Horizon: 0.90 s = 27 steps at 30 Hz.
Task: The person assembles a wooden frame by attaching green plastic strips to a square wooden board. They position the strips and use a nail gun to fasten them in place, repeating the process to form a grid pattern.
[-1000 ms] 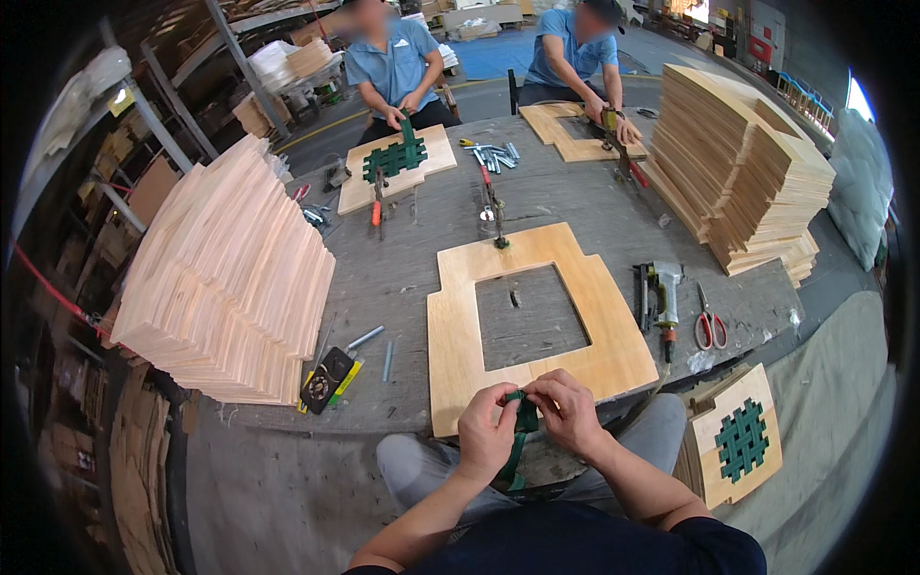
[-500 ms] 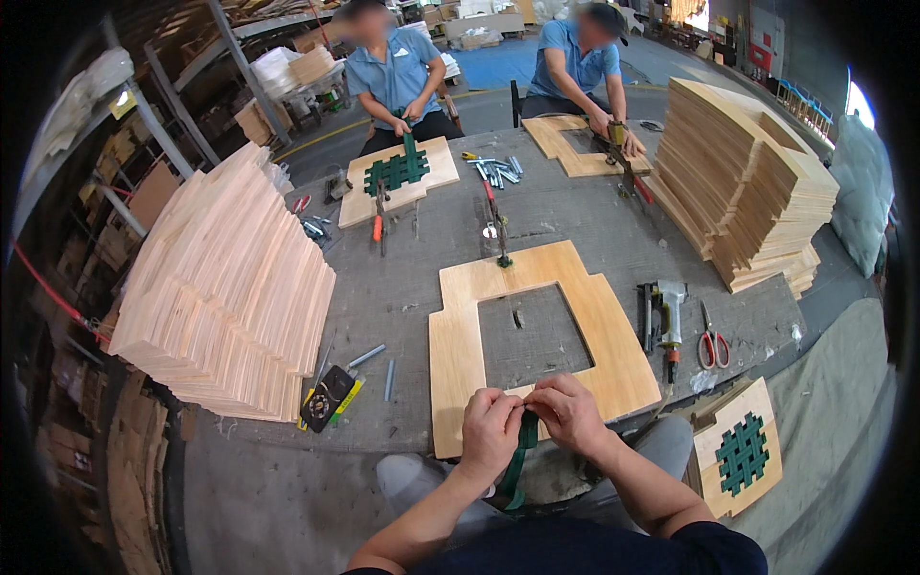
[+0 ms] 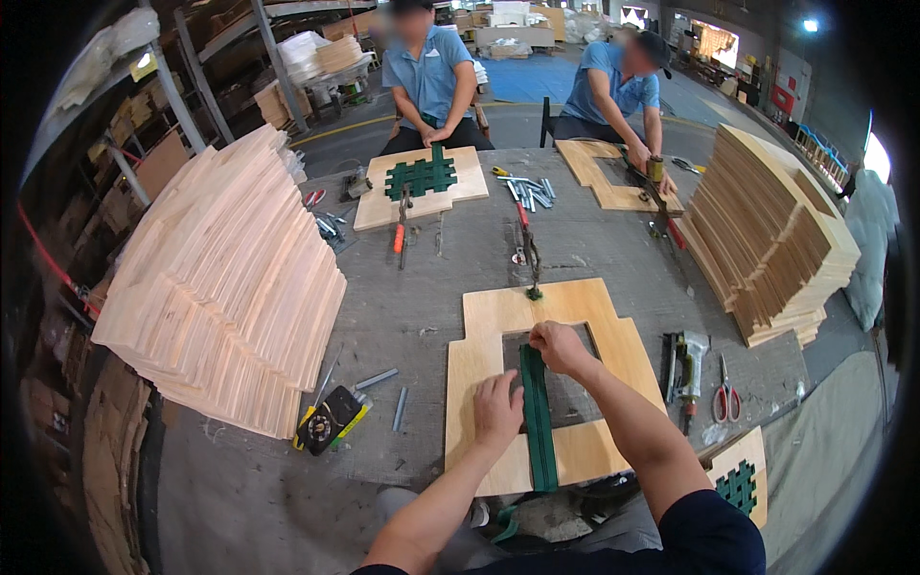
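A plywood frame with a square hole lies on the grey table in front of me. A green webbing strap runs across it from the hole's far side to the near edge and hangs off. My right hand pinches the strap's far end at the hole's top edge. My left hand presses flat on the frame's near bar, right beside the strap.
A tall stack of plywood stands left, another stack right. A staple gun and scissors lie right of the frame, a tape measure left. Two people across the table work on similar frames. A finished frame leans at lower right.
Both hands moved from the table's near edge up onto the frame. The green strap, held bunched before, is now stretched flat across the frame's opening.
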Tool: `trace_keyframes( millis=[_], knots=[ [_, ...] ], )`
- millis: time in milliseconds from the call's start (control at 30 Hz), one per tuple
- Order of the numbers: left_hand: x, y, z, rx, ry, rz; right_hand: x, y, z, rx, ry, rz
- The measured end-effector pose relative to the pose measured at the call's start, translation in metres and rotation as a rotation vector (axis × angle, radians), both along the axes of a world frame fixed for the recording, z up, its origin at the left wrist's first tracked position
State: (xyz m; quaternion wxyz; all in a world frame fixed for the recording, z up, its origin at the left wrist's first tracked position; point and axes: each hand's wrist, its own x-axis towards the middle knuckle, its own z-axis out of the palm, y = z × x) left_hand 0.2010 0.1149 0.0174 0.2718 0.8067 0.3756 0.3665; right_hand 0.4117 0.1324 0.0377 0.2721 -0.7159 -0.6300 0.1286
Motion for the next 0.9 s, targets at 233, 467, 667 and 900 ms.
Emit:
trace_keyframes(
  millis=[233,467,667,900],
  knots=[
    [-0.013,0.002,-0.017,0.124,0.039,-0.021,0.004,0.086,-0.016,-0.133,-0.053,0.049],
    [-0.014,0.005,-0.017,0.098,0.034,-0.03,0.01,0.097,-0.032,-0.04,-0.085,0.071],
    [-0.004,0.016,-0.015,0.085,0.035,-0.081,0.019,0.096,-0.026,-0.123,-0.081,0.107],
    [0.034,0.079,-0.014,0.212,0.337,-0.101,0.02,0.098,-0.024,-0.097,-0.019,0.087]
  ],
)
